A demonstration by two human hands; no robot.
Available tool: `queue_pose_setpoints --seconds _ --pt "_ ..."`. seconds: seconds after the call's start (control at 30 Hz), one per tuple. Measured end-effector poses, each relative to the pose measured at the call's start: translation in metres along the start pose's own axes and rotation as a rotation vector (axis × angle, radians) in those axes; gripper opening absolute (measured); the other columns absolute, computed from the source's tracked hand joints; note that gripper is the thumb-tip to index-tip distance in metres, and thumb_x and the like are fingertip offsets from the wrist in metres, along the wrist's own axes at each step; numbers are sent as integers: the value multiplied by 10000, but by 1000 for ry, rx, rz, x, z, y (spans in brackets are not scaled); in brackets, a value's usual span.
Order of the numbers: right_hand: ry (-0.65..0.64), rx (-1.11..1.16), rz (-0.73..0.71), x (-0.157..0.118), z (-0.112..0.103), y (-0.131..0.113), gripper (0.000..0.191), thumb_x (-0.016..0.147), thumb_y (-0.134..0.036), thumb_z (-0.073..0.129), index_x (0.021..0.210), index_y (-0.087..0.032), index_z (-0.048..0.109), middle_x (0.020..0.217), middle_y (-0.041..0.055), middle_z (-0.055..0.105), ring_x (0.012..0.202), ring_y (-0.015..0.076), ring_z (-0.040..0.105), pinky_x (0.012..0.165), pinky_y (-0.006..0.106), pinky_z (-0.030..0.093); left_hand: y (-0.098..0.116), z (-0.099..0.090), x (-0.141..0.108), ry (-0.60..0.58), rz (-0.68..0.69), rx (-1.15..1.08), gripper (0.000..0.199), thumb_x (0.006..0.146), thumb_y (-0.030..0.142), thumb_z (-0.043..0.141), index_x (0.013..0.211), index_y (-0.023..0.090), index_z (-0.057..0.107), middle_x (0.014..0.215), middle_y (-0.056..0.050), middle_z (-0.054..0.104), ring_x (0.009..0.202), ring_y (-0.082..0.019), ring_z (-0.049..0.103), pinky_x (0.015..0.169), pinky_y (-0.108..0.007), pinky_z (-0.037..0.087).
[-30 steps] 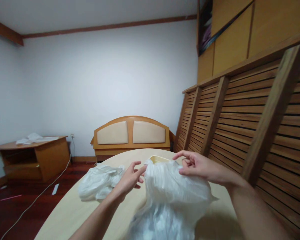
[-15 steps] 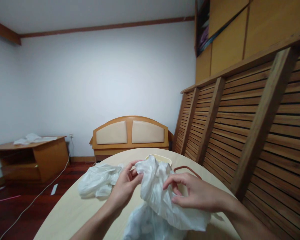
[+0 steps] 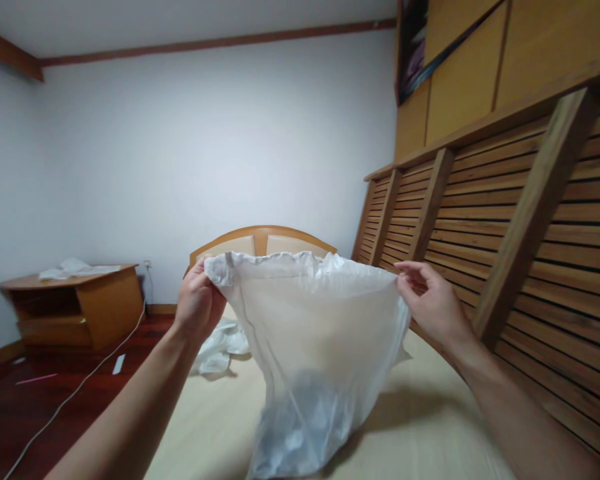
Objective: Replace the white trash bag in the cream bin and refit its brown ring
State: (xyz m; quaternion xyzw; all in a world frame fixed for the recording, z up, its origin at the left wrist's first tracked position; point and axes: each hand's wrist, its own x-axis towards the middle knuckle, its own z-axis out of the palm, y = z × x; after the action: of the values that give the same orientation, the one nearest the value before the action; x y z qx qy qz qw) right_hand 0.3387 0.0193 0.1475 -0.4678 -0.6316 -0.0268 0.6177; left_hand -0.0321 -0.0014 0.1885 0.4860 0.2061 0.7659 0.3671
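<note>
A thin white plastic bag [image 3: 320, 313] is stretched wide between my two hands above the table. My left hand [image 3: 200, 297] is closed on its upper left corner. The upper right edge is pinched between the thumb and fingers of my right hand [image 3: 427, 293]. Something bluish-grey shows dimly through the bag's lower part, near the tabletop; I cannot make out what it is. Behind my left hand, another crumpled white plastic bag [image 3: 223, 347] lies on the table, partly hidden by my arm and the stretched bag.
The pale round table [image 3: 205, 407] is in front of me. Beyond it stands a wooden headboard [image 3: 260, 233]. A slatted wooden panel [image 3: 460, 213] leans at the right. On the left, a low cabinet [image 3: 107, 307] bears white sheets, and a cable [image 3: 87, 380] crosses the floor.
Both hands have moved apart and up, spreading the bunched bag into a wide sheet. The yellow tray rim and brown frame behind it are now hidden.
</note>
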Motion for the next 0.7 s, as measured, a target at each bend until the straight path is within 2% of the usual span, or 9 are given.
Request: queue_pose_setpoints --seconds 0.1,0.17,0.23,0.3,0.37,0.47,0.53,0.6,0.7 --pt "-90 -107 -212 -9 4 -18 392 903 -382 575 1265 -237 606 1343 125 587 1265 311 541 1033 504 471 9 20 -8 -200 -53 105 306 690 273 737 679 191 442 773 8 662 645 -115 567 601 -211 434" --pt "-204 -103 -412 -19 7 -35 563 895 -398 600 1425 -253 479 1496 121 482 1397 323 423 1152 562 345 9 30 -16 -374 -38 185 359 723 351 761 672 191 443 810 -17 689 698 -137 591 630 -227 450" --pt "-368 -42 -572 -30 11 -52 715 871 -421 660 1504 -256 372 1550 124 430 1470 326 322 1186 559 301 8 37 -25 -529 -13 252 365 767 384 758 669 187 467 894 -58 720 807 -172 624 705 -255 479" --pt "-479 28 -670 -39 15 -66 737 844 -435 725 1480 -243 406 1480 133 519 1473 322 322 1167 520 346 7 41 -33 -654 -4 286 351 822 377 733 672 183 482 1000 -95 730 913 -200 636 783 -285 491" --pt "-514 110 -736 -46 19 -74 472 868 -366 729 1297 -246 574 1231 102 692 1399 298 439 1120 475 403 5 43 -40 -744 -13 269 362 855 391 707 676 187 468 953 -96 722 909 -206 636 804 -305 494" --pt "-515 218 -779 -52 19 -79 33 911 -275 674 918 -244 667 887 50 736 1187 272 610 1054 451 445 1 41 -45 -784 -58 229 392 860 441 685 688 202 426 763 -52 648 780 -184 603 747 -307 491" --pt "-509 248 -735 -53 13 -78 118 929 -296 641 828 -236 653 803 39 718 991 249 675 980 425 481 -2 36 -44 -741 -60 259 371 853 429 665 699 206 411 713 -23 583 704 -156 548 673 -275 464" --pt "-541 211 -633 -52 3 -76 187 958 -349 591 830 -230 656 701 16 678 717 191 653 795 348 516 0 28 -41 -669 1 364 294 859 385 596 707 208 419 704 -11 542 658 -139 494 606 -249 417" --pt "-796 67 -510 -46 -12 -75 339 989 -456 492 812 -224 663 610 0 603 524 143 522 554 281 412 10 12 -31 -611 270 732 185 816 318 492 670 208 466 670 -18 506 639 -154 456 585 -268 370"
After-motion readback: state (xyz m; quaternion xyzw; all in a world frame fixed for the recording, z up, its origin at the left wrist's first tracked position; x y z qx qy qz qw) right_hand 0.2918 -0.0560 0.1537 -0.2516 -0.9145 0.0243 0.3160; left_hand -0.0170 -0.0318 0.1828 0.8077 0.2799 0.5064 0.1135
